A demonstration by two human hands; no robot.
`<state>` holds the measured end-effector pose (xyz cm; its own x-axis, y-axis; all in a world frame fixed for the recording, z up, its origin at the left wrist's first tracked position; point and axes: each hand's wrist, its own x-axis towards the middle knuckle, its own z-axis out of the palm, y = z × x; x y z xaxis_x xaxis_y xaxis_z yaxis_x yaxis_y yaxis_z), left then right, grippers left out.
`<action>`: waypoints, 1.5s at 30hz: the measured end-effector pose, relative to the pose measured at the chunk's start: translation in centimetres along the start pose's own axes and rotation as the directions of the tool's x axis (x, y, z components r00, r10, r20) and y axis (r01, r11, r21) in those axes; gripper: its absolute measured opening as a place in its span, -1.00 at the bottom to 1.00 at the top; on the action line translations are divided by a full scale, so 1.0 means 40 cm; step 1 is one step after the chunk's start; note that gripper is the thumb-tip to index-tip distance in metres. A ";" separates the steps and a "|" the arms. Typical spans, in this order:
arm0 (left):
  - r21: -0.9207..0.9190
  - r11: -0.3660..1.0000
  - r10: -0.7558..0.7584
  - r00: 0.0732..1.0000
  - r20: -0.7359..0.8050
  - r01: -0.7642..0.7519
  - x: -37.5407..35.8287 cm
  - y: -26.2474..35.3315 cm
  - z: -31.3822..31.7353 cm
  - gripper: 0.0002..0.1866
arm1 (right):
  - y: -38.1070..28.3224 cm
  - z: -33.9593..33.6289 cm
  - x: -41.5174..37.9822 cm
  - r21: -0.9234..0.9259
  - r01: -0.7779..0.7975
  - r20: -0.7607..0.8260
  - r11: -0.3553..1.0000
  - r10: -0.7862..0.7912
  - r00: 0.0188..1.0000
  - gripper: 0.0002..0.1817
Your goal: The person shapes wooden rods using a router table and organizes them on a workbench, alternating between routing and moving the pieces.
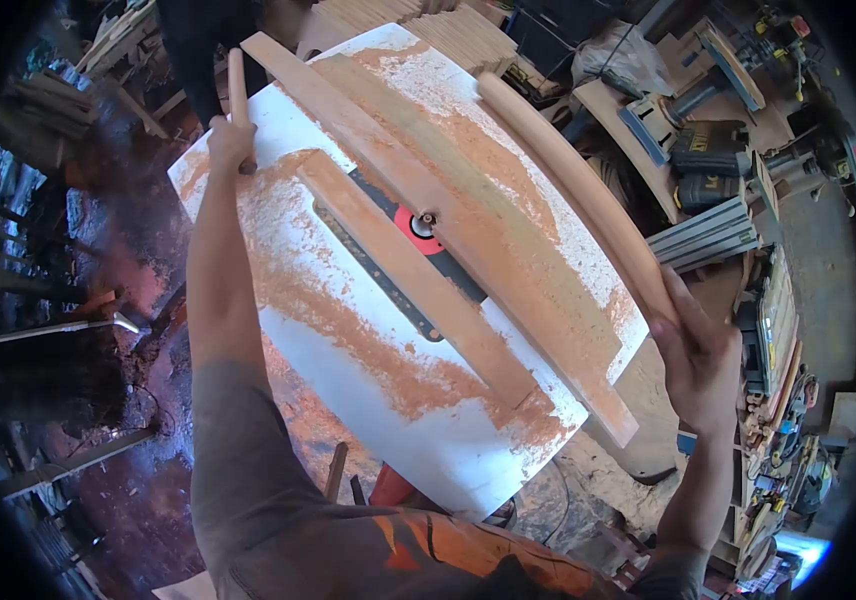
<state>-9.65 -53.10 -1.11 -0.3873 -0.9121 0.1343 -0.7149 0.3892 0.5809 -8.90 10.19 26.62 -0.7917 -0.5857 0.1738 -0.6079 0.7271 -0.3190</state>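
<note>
My left hand point(233, 143) is closed around a short, pale wooden stick point(237, 85) at the far left corner of a white router table point(368, 440). On the right, my right hand point(693, 350) grips the near end of a long, rounded wooden rail point(578, 175), which lies along the table's right edge. Between my hands, a router bit point(426, 219) stands up through a red ring point(412, 232) in the dark plate. A long wooden fence point(518, 290) runs diagonally past the bit, and a shorter wooden strip point(418, 285) lies parallel to it.
Reddish sawdust point(388, 385) covers much of the tabletop. Stacked thin boards point(463, 45) are behind it. Tool cases point(710, 148), clamps and boards crowd the right side. Another person in dark clothing point(193, 55) stands beyond the far left corner.
</note>
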 end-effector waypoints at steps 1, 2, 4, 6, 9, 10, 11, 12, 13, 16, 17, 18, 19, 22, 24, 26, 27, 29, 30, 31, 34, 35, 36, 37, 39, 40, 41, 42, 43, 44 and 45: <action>-0.242 0.969 -0.044 0.998 0.048 0.055 -0.021 -0.033 -0.029 -0.28 | 0.019 -0.010 -0.032 -0.020 -0.071 0.033 0.997 0.072 0.997 -0.51; -0.463 0.879 -0.077 0.992 0.102 0.116 -0.057 -0.076 -0.074 -0.27 | 0.045 -0.014 -0.069 0.000 -0.062 0.042 0.998 0.062 0.997 -0.51; -0.598 0.801 0.040 0.999 0.026 -0.016 -0.225 -0.143 -0.126 -0.32 | 0.107 -0.002 -0.126 0.132 -0.178 -0.005 0.975 0.180 0.984 -0.52; -0.776 0.631 0.101 0.993 0.067 -0.012 -0.424 -0.097 -0.230 -0.42 | 0.160 0.032 -0.166 0.251 -0.151 -0.059 0.956 0.171 0.984 -0.52; -0.761 0.645 0.015 0.995 0.101 0.068 -0.515 -0.002 -0.379 -0.52 | 0.173 0.022 -0.208 0.350 -0.225 0.011 0.909 0.236 0.972 -0.51; -0.750 0.661 0.040 0.998 0.037 0.001 -0.540 0.018 -0.418 -0.58 | 0.188 0.037 -0.219 0.349 -0.178 -0.022 0.920 0.198 0.980 -0.49; -0.745 0.667 0.035 0.999 0.038 0.005 -0.591 0.040 -0.456 -0.58 | 0.207 0.048 -0.236 0.347 -0.131 -0.057 0.929 0.160 0.985 -0.48; -0.756 0.648 0.101 0.994 -0.031 -0.089 -0.650 0.079 -0.483 -0.58 | 0.231 0.048 -0.257 0.368 -0.065 -0.075 0.928 0.099 0.992 -0.48; -0.763 0.619 0.171 0.981 -0.096 -0.183 -0.711 0.127 -0.503 -0.58 | 0.241 0.035 -0.282 0.368 -0.068 -0.082 0.927 0.106 0.991 -0.48; -0.667 0.625 0.459 0.882 -0.106 -0.406 -0.969 0.280 -0.531 -0.59 | 0.309 -0.012 -0.411 0.490 -0.029 -0.143 0.871 0.113 0.983 -0.46; -0.731 0.573 0.555 0.832 0.012 -0.371 -1.054 0.318 -0.500 -0.63 | 0.346 -0.030 -0.466 0.478 -0.060 -0.138 0.876 0.143 0.980 -0.46; -0.438 0.628 0.744 0.661 0.095 -0.643 -1.122 0.364 -0.485 -0.61 | 0.379 -0.046 -0.513 0.506 -0.059 -0.209 0.861 0.188 0.960 -0.44; -0.538 0.248 0.961 0.273 0.035 -0.805 -1.177 0.399 -0.439 -0.56 | 0.408 -0.062 -0.559 0.534 -0.047 -0.276 0.844 0.227 0.934 -0.43; -0.452 0.138 0.964 0.015 0.265 -0.881 -1.409 0.443 -0.239 -0.59 | 0.504 -0.103 -0.729 0.515 -0.146 -0.315 0.845 0.345 0.884 -0.44; -0.473 0.119 0.946 -0.044 0.320 -0.873 -1.477 0.428 -0.106 -0.60 | 0.547 -0.132 -0.834 0.535 -0.229 -0.310 0.813 0.441 0.842 -0.43; -0.480 0.056 0.927 -0.132 0.350 -0.875 -1.511 0.431 -0.036 -0.64 | 0.590 -0.153 -0.941 0.485 -0.272 -0.308 0.831 0.454 0.836 -0.43; -0.473 0.045 0.930 -0.136 0.341 -0.880 -1.511 0.438 -0.016 -0.64 | 0.610 -0.158 -0.984 0.429 -0.325 -0.297 0.843 0.471 0.831 -0.42; -0.474 0.209 0.838 -0.093 0.537 -0.855 -1.498 0.447 -0.010 -0.61 | 0.637 -0.159 -1.058 0.433 -0.323 -0.286 0.842 0.468 0.836 -0.41; -0.472 0.200 0.841 -0.096 0.532 -0.859 -1.485 0.453 -0.012 -0.61 | 0.649 -0.149 -1.089 0.438 -0.325 -0.264 0.838 0.466 0.845 -0.41; -0.456 0.207 0.856 -0.066 0.514 -0.866 -1.478 0.456 -0.020 -0.60 | 0.664 -0.118 -1.120 0.535 -0.303 -0.274 0.788 0.501 0.821 -0.41; -0.368 0.252 0.892 0.068 0.446 -0.895 -1.475 0.431 -0.027 -0.42 | 0.625 -0.142 -1.141 0.447 -0.544 -0.030 0.710 0.619 0.785 -0.43; -0.288 0.293 0.905 0.168 0.391 -0.911 -1.479 0.428 -0.024 -0.27 | 0.641 -0.128 -1.159 0.475 -0.453 -0.062 0.755 0.542 0.838 -0.45; -0.292 0.296 0.905 0.170 0.389 -0.909 -1.501 0.418 -0.019 -0.27 | 0.683 -0.102 -1.181 0.457 -0.324 -0.118 0.829 0.417 0.901 -0.46; -0.211 0.513 0.839 0.434 0.328 -0.832 -1.536 0.405 -0.026 -0.09 | 0.695 -0.097 -1.182 0.434 -0.190 -0.169 0.881 0.286 0.943 -0.48; -0.151 0.707 0.702 0.663 0.260 -0.690 -1.577 0.396 -0.026 0.08 | 0.703 -0.145 -1.190 0.331 -0.177 -0.087 0.927 0.217 0.972 -0.52; -0.106 0.759 0.631 0.685 0.365 -0.642 -1.602 0.393 -0.024 0.26 | 0.699 -0.174 -1.184 0.225 -0.147 0.008 0.963 0.149 0.989 -0.53; -0.057 0.803 0.547 0.695 0.466 -0.593 -1.632 0.389 -0.019 0.44 | 0.701 -0.189 -1.177 0.214 -0.164 0.029 0.963 0.161 0.986 -0.53; -0.070 0.811 0.536 0.688 0.490 -0.582 -1.651 0.384 -0.005 0.44 | 0.704 -0.204 -1.169 0.174 -0.148 0.088 0.974 0.134 0.987 -0.52; -0.070 0.820 0.521 0.691 0.502 -0.568 -1.651 0.383 0.012 0.50 | 0.707 -0.217 -1.164 0.137 -0.127 0.147 0.982 0.107 0.983 -0.51; -0.066 0.828 0.511 0.700 0.500 -0.557 -1.643 0.387 0.023 0.56 | 0.713 -0.223 -1.153 0.097 -0.078 0.149 0.992 0.063 0.987 -0.50; -0.068 0.832 0.506 0.703 0.500 -0.550 -1.638 0.392 0.026 0.56 | 0.722 -0.226 -1.140 0.092 -0.074 0.155 0.993 0.059 0.986 -0.50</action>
<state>3.92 12.91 -1.64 -0.9249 -0.3801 -0.0134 -0.3425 0.8170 0.4639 9.11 61.11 17.91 -0.8071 -0.5904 0.0081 -0.5397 0.7321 -0.4156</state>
